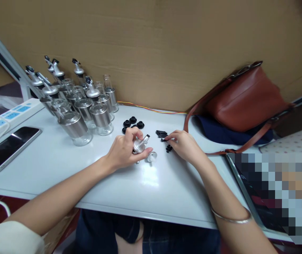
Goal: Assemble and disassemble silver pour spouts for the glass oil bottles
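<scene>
My left hand (126,148) is closed around a silver pourer spout (139,145) with a black tip, held just above the table. Beside that hand, another silver pourer piece (152,156) lies on the white surface. My right hand (184,144) pinches at a small black piece (163,140) by a pile of thin black parts (161,133). Below its fingertips sit several small black bits (169,148). Behind my left hand are several round black stoppers (132,120), partly hidden by it.
Glass bottles with steel sleeves (100,115) stand at the left, some topped with pourers. A phone (10,149) and a power strip (10,116) lie further left. On the right are a brown leather bag (248,100) and a dark, pixelated flat object (262,190). Cardboard (151,53) rises behind.
</scene>
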